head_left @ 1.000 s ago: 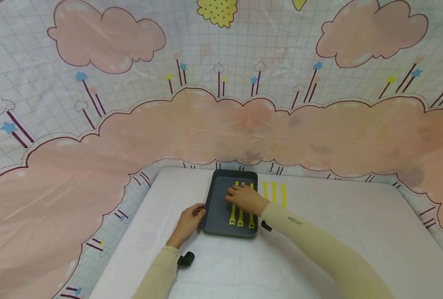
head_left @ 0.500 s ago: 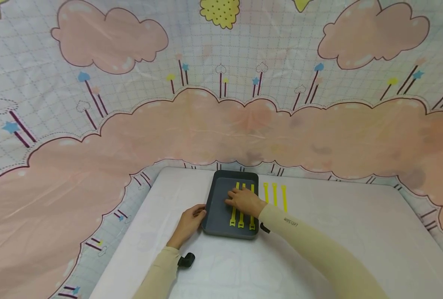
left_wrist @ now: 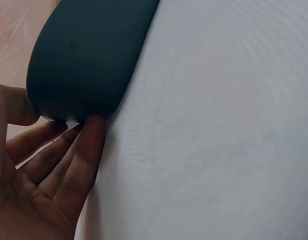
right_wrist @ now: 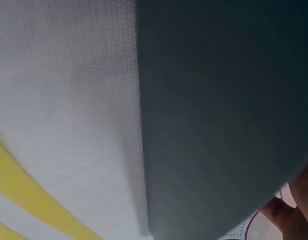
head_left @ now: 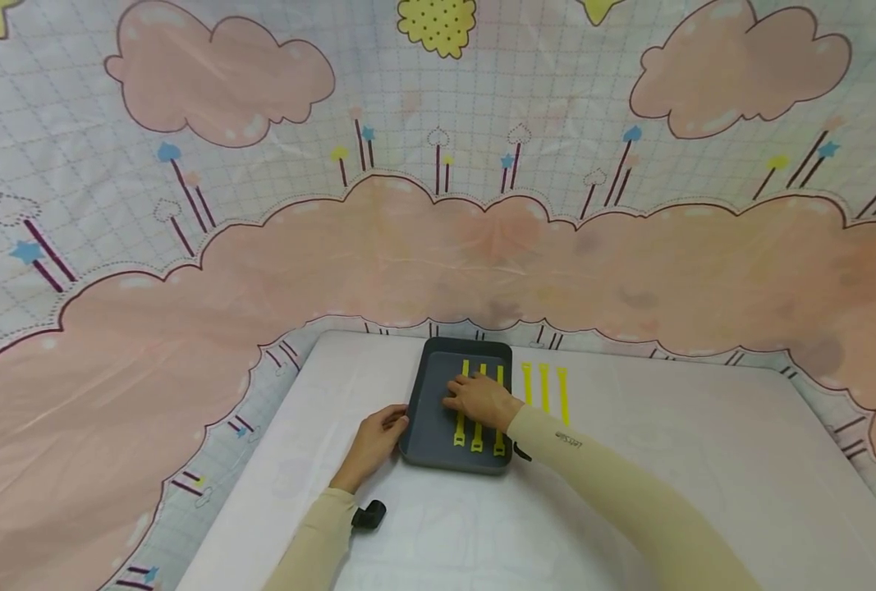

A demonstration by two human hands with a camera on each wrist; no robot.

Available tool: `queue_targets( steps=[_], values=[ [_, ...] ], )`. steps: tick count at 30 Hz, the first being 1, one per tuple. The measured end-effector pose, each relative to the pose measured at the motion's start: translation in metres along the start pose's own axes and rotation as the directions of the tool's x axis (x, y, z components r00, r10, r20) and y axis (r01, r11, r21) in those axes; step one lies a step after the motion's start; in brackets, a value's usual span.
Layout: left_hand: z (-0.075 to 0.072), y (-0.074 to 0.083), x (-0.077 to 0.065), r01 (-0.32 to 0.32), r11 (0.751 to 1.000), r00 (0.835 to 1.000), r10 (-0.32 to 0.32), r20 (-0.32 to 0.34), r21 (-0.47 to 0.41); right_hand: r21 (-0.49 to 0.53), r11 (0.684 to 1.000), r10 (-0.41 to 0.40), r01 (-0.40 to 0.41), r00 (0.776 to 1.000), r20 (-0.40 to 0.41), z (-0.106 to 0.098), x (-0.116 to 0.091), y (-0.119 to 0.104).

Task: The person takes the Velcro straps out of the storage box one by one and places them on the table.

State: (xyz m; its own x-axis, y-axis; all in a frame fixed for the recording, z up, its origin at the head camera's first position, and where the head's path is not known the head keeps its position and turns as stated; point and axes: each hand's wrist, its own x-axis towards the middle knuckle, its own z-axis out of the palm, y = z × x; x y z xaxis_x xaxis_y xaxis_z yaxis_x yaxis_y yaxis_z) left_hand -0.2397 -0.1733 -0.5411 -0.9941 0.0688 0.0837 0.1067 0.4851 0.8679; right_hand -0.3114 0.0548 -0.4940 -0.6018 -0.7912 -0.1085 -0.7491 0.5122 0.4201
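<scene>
A dark grey tray [head_left: 427, 419] lies on the white table. Inside it, three yellow strap-type cable ties with slotted heads lie lengthwise side by side: the left tie [head_left: 459, 431], the middle tie [head_left: 477, 437] and the right tie [head_left: 499, 439]. My right hand [head_left: 482, 400] reaches over the tray's right rim. Its extended fingers rest on the ties and cover their middle parts; the fingertips are by the left tie. At the tray's left wall is my left hand [head_left: 369, 443]; the left wrist view shows its fairly straight fingers [left_wrist: 89, 145] touching the tray's outer side.
Three more yellow ties [head_left: 544, 386] lie on the table just right of the tray, their near ends partly behind the right forearm. A printed cloth [head_left: 482, 263] with pink clouds hangs behind the table [head_left: 667, 443]. Black wrist cameras [head_left: 369, 515] sit on the wrists.
The upper end of the left tie has shifted slightly left under my right hand. That hand moves slightly leftward and the forearm dips a little. The left hand stays at the tray wall.
</scene>
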Motion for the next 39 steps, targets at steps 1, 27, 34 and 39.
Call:
queue_targets(
  steps=[1, 27, 34, 39],
  values=[
    [0.000, 0.000, 0.000, 0.003, 1.000, 1.000, -0.003, 0.002, -0.002, -0.004, 1.000, 0.000, 0.000, 1.000, 0.006, 0.000, 0.000, 0.000],
    [0.001, 0.003, 0.002, 0.011, 1.000, 1.000, -0.011, -0.006, -0.008, -0.022, 0.999, -0.044, 0.040, 0.967, -0.252, -0.003, -0.008, 0.004],
    [0.002, 0.002, 0.002, 0.024, 1.000, 1.000, -0.024, -0.009, -0.005, 0.051, 0.998, -0.011, 0.030, 0.942, -0.337, -0.011, -0.017, 0.006],
    [0.001, 0.003, 0.001, 0.024, 1.000, 1.000, -0.024, -0.010, -0.003, 0.123, 0.992, 0.027, 0.021, 0.928, -0.372, -0.015, -0.022, 0.006]
  ],
)
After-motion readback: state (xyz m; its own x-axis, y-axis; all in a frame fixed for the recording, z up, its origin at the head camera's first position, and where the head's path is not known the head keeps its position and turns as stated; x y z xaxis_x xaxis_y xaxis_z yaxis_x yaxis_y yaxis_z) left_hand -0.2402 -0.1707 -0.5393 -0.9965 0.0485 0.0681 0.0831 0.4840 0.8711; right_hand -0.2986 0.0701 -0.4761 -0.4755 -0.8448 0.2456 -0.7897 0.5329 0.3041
